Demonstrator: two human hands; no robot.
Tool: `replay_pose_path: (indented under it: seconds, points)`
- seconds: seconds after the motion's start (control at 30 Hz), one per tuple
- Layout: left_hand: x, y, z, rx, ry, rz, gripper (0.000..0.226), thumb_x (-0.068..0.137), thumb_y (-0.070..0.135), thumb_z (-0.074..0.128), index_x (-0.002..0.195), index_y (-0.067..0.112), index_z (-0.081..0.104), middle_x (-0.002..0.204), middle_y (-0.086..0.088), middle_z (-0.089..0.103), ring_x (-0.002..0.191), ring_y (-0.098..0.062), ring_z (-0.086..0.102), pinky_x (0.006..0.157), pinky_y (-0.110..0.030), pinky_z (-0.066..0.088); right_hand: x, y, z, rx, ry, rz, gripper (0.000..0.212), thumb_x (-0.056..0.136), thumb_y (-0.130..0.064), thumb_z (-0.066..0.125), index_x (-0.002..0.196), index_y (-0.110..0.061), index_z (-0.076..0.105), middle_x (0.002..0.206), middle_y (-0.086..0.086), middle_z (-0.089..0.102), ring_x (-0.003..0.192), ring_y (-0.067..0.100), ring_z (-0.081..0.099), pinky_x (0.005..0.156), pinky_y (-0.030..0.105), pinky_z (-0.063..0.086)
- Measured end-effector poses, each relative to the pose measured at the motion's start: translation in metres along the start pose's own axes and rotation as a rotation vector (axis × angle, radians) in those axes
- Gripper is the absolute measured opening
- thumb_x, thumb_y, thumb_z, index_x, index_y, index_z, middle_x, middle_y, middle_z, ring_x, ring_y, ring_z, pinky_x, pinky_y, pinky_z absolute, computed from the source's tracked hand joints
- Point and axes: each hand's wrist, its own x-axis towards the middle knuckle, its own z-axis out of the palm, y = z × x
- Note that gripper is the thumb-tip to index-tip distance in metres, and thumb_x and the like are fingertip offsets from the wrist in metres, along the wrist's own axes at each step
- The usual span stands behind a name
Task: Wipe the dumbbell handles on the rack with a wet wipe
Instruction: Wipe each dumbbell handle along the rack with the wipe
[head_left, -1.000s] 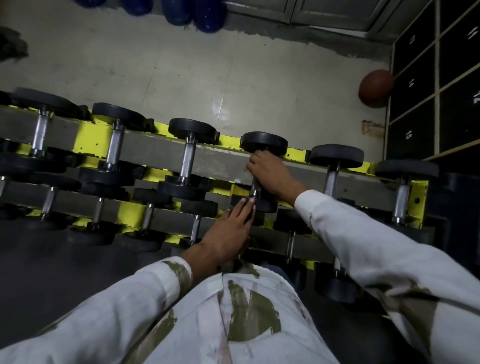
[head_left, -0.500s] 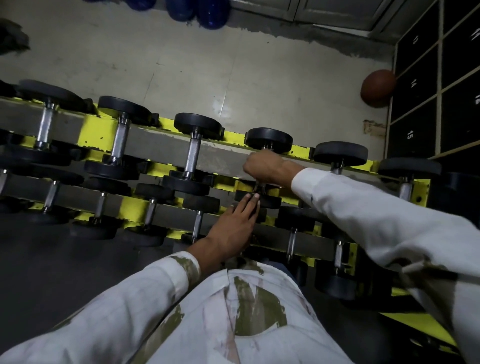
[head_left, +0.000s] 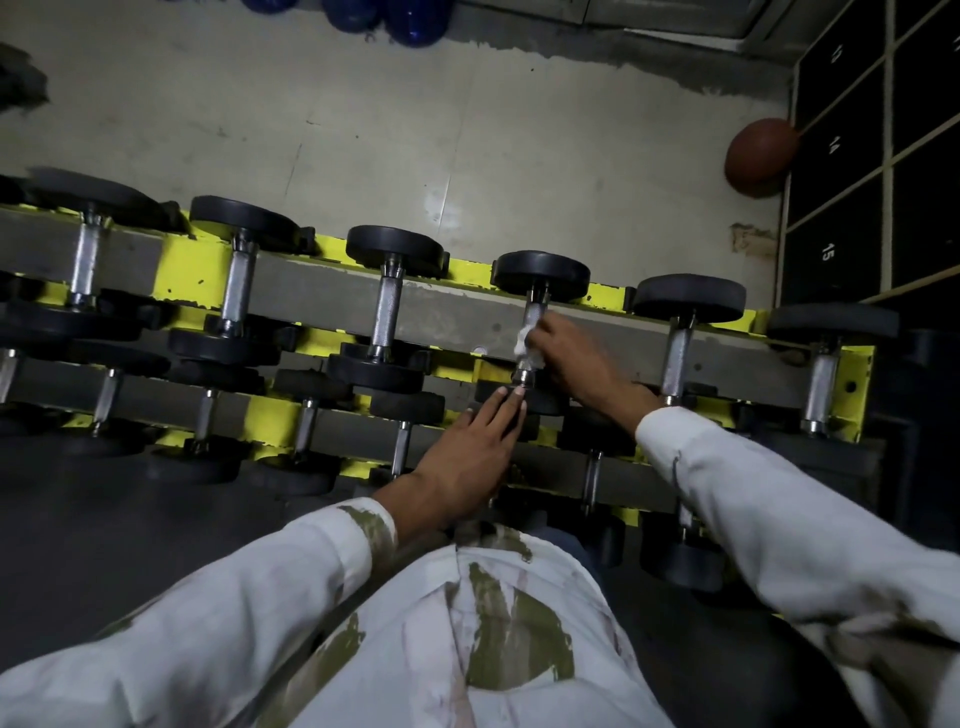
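Pale concrete floor backs the yellow-and-grey steel rack, where the right hand pinches a crumpled white wet wipe round a top-row dumbbell's chrome knurled handle while the flat, straight-fingered left hand rests by its near end; the knurling could snag and tear the wipe, and hard rubbing might roll the dumbbell.
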Motion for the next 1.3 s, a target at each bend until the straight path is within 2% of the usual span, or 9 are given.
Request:
replay_pose_path:
  seconds: [0.13, 0.27, 0.4, 0.5, 0.67, 0.87, 1.03, 1.13, 1.3]
  points:
    - [0.000, 0.000, -0.002, 0.008, -0.009, 0.010, 0.088, 0.101, 0.025, 0.053, 0.160, -0.003, -0.006, 0.168, -0.023, -0.017, 0.158, -0.037, -0.008, 0.124, -0.049, 0.025, 0.027, -0.020, 0.004, 0.566, 0.454, 0.666, 0.012, 0.089, -0.007, 0.062, 0.099, -0.012, 0.066, 0.097, 0.001, 0.062, 0.081, 0.016, 0.055, 0.059, 0.014, 0.034]
    - [0.001, -0.003, 0.000, 0.022, -0.005, 0.021, 0.090, 0.100, 0.024, 0.055, 0.160, -0.002, -0.007, 0.169, -0.022, -0.017, 0.157, -0.037, -0.008, 0.123, -0.050, 0.026, 0.055, -0.019, 0.009, 1.095, 0.469, 1.152, 0.014, 0.092, -0.007, 0.059, 0.079, -0.008, 0.065, 0.080, 0.007, 0.065, 0.079, 0.023, 0.059, 0.066, 0.026, 0.041]
    - [0.002, -0.004, 0.001, 0.035, -0.003, 0.032, 0.081, 0.102, 0.018, 0.047, 0.161, -0.002, -0.005, 0.169, -0.021, -0.016, 0.158, -0.036, -0.007, 0.121, -0.051, 0.029, 0.070, -0.003, 0.008, 1.881, 0.318, 1.155, 0.023, 0.102, -0.013, 0.040, 0.102, -0.010, 0.063, 0.104, 0.017, 0.069, 0.089, 0.035, 0.068, 0.089, 0.050, 0.052]
    - [0.002, -0.004, 0.000, 0.039, -0.004, 0.030, 0.078, 0.104, 0.020, 0.044, 0.161, -0.002, -0.006, 0.169, -0.021, -0.016, 0.158, -0.036, -0.008, 0.121, -0.051, 0.028, 0.071, 0.001, 0.010, 2.046, 0.197, 1.059, 0.035, 0.106, -0.029, 0.034, 0.108, -0.011, 0.064, 0.111, 0.015, 0.068, 0.099, 0.033, 0.066, 0.106, 0.054, 0.041]
    - [0.001, -0.007, 0.000, 0.038, -0.008, 0.043, 0.081, 0.104, 0.022, 0.046, 0.161, -0.002, -0.006, 0.169, -0.021, -0.016, 0.158, -0.036, -0.008, 0.122, -0.051, 0.027, 0.034, 0.002, 0.018, 1.794, 0.000, 1.024, 0.027, 0.101, -0.008, 0.039, 0.111, -0.001, 0.062, 0.111, 0.021, 0.066, 0.099, 0.028, 0.066, 0.094, 0.040, 0.053]
    - [0.001, -0.008, 0.004, 0.055, -0.006, 0.054, 0.096, 0.098, 0.026, 0.060, 0.160, -0.003, -0.007, 0.168, -0.024, -0.018, 0.157, -0.039, -0.008, 0.122, -0.051, 0.028, 0.003, -0.011, 0.019, 1.158, -0.171, 0.854, 0.025, 0.095, -0.001, 0.055, 0.083, -0.012, 0.074, 0.072, -0.004, 0.072, 0.061, 0.004, 0.064, 0.055, 0.014, 0.048]
    - [0.001, -0.011, 0.005, 0.046, 0.011, 0.066, 0.093, 0.098, 0.022, 0.058, 0.160, -0.004, -0.006, 0.168, -0.025, -0.016, 0.157, -0.039, -0.006, 0.120, -0.053, 0.030, -0.002, -0.022, 0.032, 0.934, 0.103, 0.998, 0.029, 0.080, 0.001, 0.066, 0.058, -0.018, 0.067, 0.064, -0.002, 0.064, 0.062, 0.014, 0.056, 0.060, 0.024, 0.046]
    - [0.003, -0.009, 0.012, 0.031, 0.039, 0.059, 0.086, 0.100, 0.017, 0.051, 0.160, -0.004, -0.006, 0.168, -0.025, -0.015, 0.157, -0.040, -0.007, 0.119, -0.054, 0.031, -0.003, -0.041, 0.027, 0.815, 0.309, 0.993, 0.012, 0.080, -0.006, 0.072, 0.084, -0.016, 0.076, 0.082, -0.002, 0.073, 0.073, 0.010, 0.066, 0.064, 0.022, 0.050]
    - [0.004, -0.011, 0.016, 0.034, 0.068, 0.071, 0.082, 0.100, 0.014, 0.048, 0.160, -0.005, -0.005, 0.168, -0.026, -0.014, 0.157, -0.040, -0.005, 0.119, -0.052, 0.032, 0.026, -0.045, 0.014, 0.313, 0.422, 0.574, 0.015, 0.092, -0.013, 0.063, 0.107, -0.017, 0.065, 0.106, 0.003, 0.054, 0.092, 0.018, 0.053, 0.067, 0.026, 0.045]
